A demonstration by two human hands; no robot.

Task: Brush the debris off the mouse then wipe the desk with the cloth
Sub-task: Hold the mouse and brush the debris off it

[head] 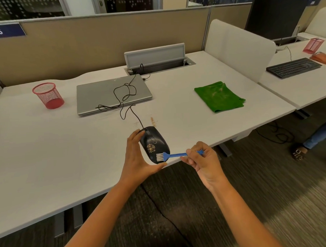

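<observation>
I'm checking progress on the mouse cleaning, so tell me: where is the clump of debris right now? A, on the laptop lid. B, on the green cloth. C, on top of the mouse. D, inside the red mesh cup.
C: the brownish clump of debris sits on the back of the mouse, just above the brush bristles.

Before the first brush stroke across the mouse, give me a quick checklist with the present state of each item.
1. Mouse steadied by left hand: ok.
2. Brush pinched in right hand: ok.
3. Bristles at the mouse's near end, just short of the debris: ok.
4. Mouse surface free of debris: not ok.
5. Green cloth lying ready on the desk: ok.
6. Mouse resting on the desk or lifted: cannot tell.
</observation>
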